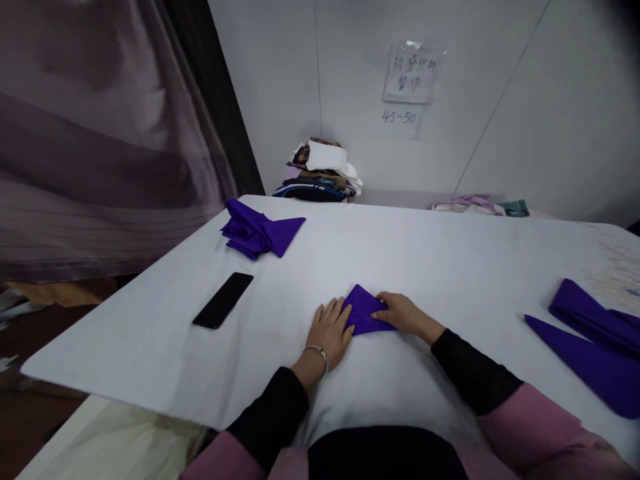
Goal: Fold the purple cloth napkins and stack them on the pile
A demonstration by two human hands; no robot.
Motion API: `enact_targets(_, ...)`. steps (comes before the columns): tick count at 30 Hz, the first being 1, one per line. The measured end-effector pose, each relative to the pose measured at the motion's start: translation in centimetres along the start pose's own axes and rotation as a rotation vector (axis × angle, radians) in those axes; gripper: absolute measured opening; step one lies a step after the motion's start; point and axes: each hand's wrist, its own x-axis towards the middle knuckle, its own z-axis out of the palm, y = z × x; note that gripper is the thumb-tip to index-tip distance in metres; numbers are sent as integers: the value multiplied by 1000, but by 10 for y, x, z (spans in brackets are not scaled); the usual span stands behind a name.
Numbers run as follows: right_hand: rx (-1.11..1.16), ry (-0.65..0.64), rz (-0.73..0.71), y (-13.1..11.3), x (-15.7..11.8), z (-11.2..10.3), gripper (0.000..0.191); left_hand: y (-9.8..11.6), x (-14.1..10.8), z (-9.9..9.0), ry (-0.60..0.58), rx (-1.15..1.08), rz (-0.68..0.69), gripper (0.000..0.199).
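Note:
A folded purple napkin (363,313) lies on the white-covered table in front of me, its top corner pointing away. My left hand (330,330) rests flat over its left edge, fingers spread and a bracelet on the wrist. At the right side, my right hand (400,313) pinches the cloth's edge between thumb and fingers. The fingertips under that edge are partly hidden.
Another purple cloth bundle (255,233) sits at the far left, with a black phone (223,300) nearer me. Purple folded cloths (590,360) lie at the right edge. Stacked clothes (320,175) stand behind the table (425,247), below a paper sign (410,73) on the wall.

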Motion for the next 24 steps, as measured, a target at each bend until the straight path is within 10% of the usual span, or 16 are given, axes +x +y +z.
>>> enact_targets(12, 777, -246, 24, 9, 0, -1, 27, 0, -1, -3, -8, -107, -30, 57)
enact_targets(24, 974, -284, -61, 16, -10, 2, 44, -6, 7, -5, 173, -437, -171, 70)
